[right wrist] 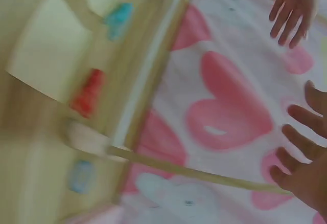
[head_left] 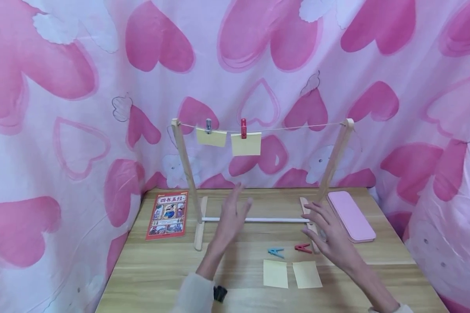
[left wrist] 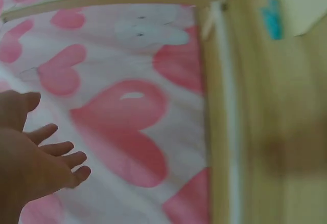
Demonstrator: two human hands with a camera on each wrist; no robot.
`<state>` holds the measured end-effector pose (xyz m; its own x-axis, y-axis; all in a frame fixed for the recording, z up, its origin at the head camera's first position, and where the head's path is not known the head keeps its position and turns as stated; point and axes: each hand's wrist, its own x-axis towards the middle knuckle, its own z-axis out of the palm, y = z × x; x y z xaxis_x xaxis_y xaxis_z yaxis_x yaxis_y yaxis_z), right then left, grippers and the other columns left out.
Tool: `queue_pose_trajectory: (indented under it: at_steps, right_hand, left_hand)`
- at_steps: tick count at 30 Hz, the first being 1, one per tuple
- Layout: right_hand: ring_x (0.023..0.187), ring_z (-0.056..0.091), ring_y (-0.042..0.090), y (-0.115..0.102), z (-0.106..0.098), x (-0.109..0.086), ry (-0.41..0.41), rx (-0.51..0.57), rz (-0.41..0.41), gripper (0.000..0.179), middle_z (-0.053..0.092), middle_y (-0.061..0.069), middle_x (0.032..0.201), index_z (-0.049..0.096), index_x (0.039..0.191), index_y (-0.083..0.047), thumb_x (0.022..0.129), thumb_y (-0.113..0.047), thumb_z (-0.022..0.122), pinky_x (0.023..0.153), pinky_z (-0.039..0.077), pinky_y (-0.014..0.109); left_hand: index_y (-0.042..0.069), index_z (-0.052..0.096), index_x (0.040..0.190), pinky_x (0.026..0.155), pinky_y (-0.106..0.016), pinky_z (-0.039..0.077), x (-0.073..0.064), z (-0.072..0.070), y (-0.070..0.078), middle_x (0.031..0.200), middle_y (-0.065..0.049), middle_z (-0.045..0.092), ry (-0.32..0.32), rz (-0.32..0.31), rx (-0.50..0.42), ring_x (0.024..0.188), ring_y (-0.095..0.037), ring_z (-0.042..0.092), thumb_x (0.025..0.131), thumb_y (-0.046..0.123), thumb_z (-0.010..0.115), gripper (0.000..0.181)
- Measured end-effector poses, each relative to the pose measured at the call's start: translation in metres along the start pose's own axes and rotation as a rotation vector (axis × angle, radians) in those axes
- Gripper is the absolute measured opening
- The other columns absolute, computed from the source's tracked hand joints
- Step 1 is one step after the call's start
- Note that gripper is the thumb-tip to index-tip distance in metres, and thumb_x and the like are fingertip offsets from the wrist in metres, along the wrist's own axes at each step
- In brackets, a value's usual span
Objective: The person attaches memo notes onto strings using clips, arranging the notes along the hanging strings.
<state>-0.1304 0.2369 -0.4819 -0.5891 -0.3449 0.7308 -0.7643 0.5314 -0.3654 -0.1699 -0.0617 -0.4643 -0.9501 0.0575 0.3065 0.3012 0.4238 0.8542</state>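
Note:
My left hand (head_left: pixel 230 221) is raised above the desk in front of the wooden stand, fingers extended and holding nothing. Over by the stand's right post (head_left: pixel 335 161), my right hand (head_left: pixel 329 230) also holds nothing, its fingers spread and slightly bent. A string (head_left: pixel 290 128) runs between the post tops. From it hang two pale yellow paper notes, one (head_left: pixel 215 139) under a grey clothespin (head_left: pixel 209 126), the other (head_left: pixel 246 145) under a red clothespin (head_left: pixel 243 128). Below the right hand lie a blue clothespin (head_left: pixel 276 252), another red clothespin (head_left: pixel 303 248) and two more notes (head_left: pixel 275 274).
A red-bordered book (head_left: pixel 167 215) lies at the desk's left, a pink case (head_left: pixel 351 216) at its right. The white crossbar (head_left: pixel 274 220) joins the stand's feet. A small black object (head_left: pixel 220 294) sits beside the left sleeve. In the right wrist view, a blurred bluish item (right wrist: pixel 82 175) lies near a foot.

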Motion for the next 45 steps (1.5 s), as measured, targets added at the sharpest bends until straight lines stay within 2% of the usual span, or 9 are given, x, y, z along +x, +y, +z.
queue_pose_trajectory:
  at_steps: [4,7,11,14,18,27,32,39,45]
  right_hand:
    - [0.165,0.029,0.012,0.008,0.027,-0.024,0.049,-0.064,0.011,0.059,0.065,0.030,0.140,0.074,0.120,0.002,0.112,-0.052,0.054,0.135,0.019,0.021]
    - [0.166,0.027,0.023,0.011,0.044,-0.040,0.042,-0.122,0.051,0.063,0.063,0.028,0.144,0.074,0.121,0.003,0.111,-0.055,0.053,0.123,0.037,0.012]
    - [0.166,0.026,0.035,0.016,0.062,-0.057,0.027,-0.152,0.104,0.068,0.062,0.028,0.146,0.073,0.124,0.002,0.108,-0.061,0.052,0.109,0.059,0.049]
    - [0.167,0.025,0.038,0.020,0.075,-0.067,0.011,-0.127,0.142,0.068,0.062,0.030,0.146,0.072,0.127,0.002,0.106,-0.061,0.056,0.107,0.042,0.082]
    - [0.162,0.029,0.049,0.023,0.087,-0.081,-0.029,-0.111,0.174,0.061,0.061,0.031,0.147,0.071,0.131,0.003,0.098,-0.048,0.077,0.109,0.039,0.084]
    - [0.141,0.042,0.066,0.032,0.105,-0.100,-0.125,-0.175,0.206,0.064,0.066,0.028,0.136,0.074,0.122,0.002,0.067,-0.019,0.100,0.107,0.040,0.086]
    - [0.138,0.047,0.065,0.037,0.116,-0.105,-0.204,-0.203,0.244,0.053,0.069,0.024,0.127,0.076,0.110,-0.002,0.066,-0.017,0.102,0.113,0.038,0.083]
    - [0.140,0.049,0.062,0.036,0.124,-0.110,-0.234,-0.207,0.301,0.044,0.069,0.024,0.129,0.078,0.107,-0.003,0.071,-0.012,0.101,0.111,0.042,0.082]
    - [0.137,0.051,0.063,0.036,0.126,-0.115,-0.211,-0.203,0.293,0.042,0.070,0.022,0.126,0.077,0.105,-0.005,0.071,-0.008,0.100,0.108,0.043,0.084]
  left_hand:
    - [-0.003,0.043,0.163,0.134,-0.070,0.016,-0.040,0.022,-0.031,0.179,-0.029,0.020,-0.143,0.026,0.164,0.166,-0.051,0.018,0.109,0.025,0.069,0.067]
    - [-0.006,0.039,0.165,0.131,-0.076,0.011,-0.065,0.041,-0.052,0.178,-0.036,0.009,-0.237,0.013,0.261,0.165,-0.058,0.009,0.103,0.030,0.077,0.081]
    - [-0.007,0.035,0.167,0.129,-0.080,0.006,-0.090,0.062,-0.074,0.177,-0.040,0.001,-0.357,-0.009,0.350,0.163,-0.063,0.001,0.097,0.038,0.084,0.097]
    - [-0.005,0.036,0.167,0.129,-0.081,0.007,-0.104,0.073,-0.086,0.177,-0.040,0.002,-0.406,-0.028,0.363,0.163,-0.062,0.001,0.094,0.042,0.086,0.100]
    - [-0.006,0.044,0.162,0.129,-0.080,0.005,-0.120,0.085,-0.105,0.174,-0.044,0.010,-0.381,0.000,0.299,0.162,-0.064,0.005,0.092,0.043,0.088,0.096]
    - [-0.001,0.053,0.156,0.126,-0.026,-0.032,-0.141,0.104,-0.146,0.172,-0.043,0.018,-0.237,0.236,0.355,0.170,-0.044,-0.006,0.086,0.049,0.088,0.093]
    - [0.007,0.063,0.146,0.127,-0.025,-0.031,-0.140,0.107,-0.152,0.170,-0.043,0.025,-0.198,0.250,0.366,0.161,-0.059,0.017,0.078,0.042,0.094,0.083]
    - [0.017,0.068,0.129,0.125,-0.022,-0.029,-0.137,0.097,-0.133,0.168,-0.043,0.031,-0.238,0.196,0.316,0.160,-0.064,0.017,0.079,0.035,0.094,0.059]
    - [0.015,0.064,0.116,0.127,-0.019,-0.027,-0.140,0.105,-0.151,0.167,-0.040,0.034,-0.180,0.202,0.265,0.162,-0.055,0.019,0.075,0.030,0.096,0.054]
